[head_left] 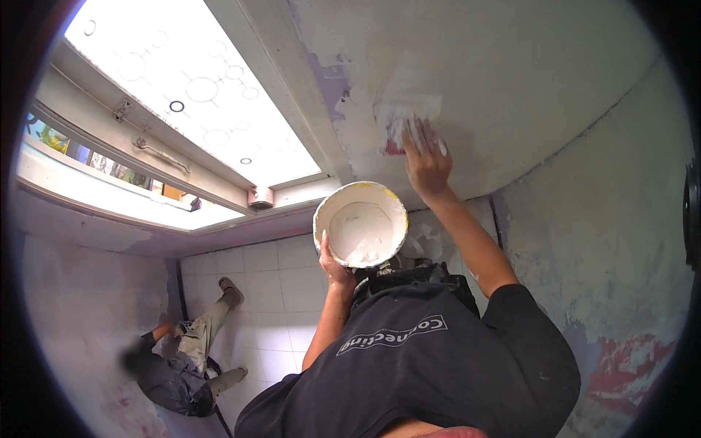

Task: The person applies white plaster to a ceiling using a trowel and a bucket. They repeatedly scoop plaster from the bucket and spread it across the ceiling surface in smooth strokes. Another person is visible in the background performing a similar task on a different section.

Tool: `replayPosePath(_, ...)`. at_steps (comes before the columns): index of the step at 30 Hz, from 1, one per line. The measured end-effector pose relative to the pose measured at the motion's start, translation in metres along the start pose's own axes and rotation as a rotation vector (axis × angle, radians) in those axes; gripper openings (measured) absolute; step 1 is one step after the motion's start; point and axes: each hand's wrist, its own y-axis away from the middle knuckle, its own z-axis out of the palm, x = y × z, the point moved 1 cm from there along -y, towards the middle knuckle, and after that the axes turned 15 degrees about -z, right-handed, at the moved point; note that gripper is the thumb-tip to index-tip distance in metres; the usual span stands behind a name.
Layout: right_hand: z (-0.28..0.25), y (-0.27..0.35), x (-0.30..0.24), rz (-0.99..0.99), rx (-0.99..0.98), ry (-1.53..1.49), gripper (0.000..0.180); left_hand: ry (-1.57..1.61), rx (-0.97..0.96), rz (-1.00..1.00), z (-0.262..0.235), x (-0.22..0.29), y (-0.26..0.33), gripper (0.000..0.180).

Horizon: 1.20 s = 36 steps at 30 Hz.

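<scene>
My left hand (pixel 336 268) grips a round white bucket (pixel 399 232) at its left side, with the thumb up at the rim. Pale, thick paste (pixel 361 228) lies inside, with a few lumps near its lower edge. Against the wall, up and to the right of the bucket, my right hand (pixel 428 164) is stretched out with white-smeared fingers spread. Under and beside those fingers is a fresh white smear (pixel 409 109) on the wall, with a small reddish spot (pixel 393 149) next to it. No tool can be made out in the right hand.
A window (pixel 197 87) with a frosted pane and a pale frame (pixel 288 95) is at the upper left. Another person (pixel 182 372) is down at the lower left on the white tiled floor (pixel 277 292). The right wall (pixel 613 233) has patchy, peeling paint.
</scene>
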Motion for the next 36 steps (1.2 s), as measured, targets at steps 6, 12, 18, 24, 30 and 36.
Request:
replayPosePath(6, -0.048, -0.016, 0.015, -0.086, 0.011, -0.13, 0.044, -0.013, -0.013, 0.005, 0.008, 0.003, 0.004, 0.054)
replayPosePath(12, -0.06, -0.106, 0.065, -0.064, 0.298, -0.126, 0.046, -0.019, -0.011, -0.009, 0.01, 0.002, 0.003, 0.055)
replayPosePath(18, 0.008, -0.062, 0.017, -0.131, 0.142, -0.117, 0.039, 0.004, -0.001, -0.021, 0.005, -0.004, -0.002, 0.055)
replayPosePath(24, 0.011, 0.022, -0.016, -0.088, -0.06, -0.363, 0.038, 0.004, 0.033, 0.02, -0.001, -0.002, 0.005, 0.055)
replayPosePath(30, -0.05, -0.025, 0.046, -0.143, 0.048, -0.198, 0.036, 0.03, 0.029, 0.01, 0.002, 0.003, 0.016, 0.058)
replayPosePath(36, -0.054, -0.105, 0.132, 0.031, 0.256, 0.097, 0.046, 0.0, 0.03, -0.053, 0.006, 0.005, 0.021, 0.058)
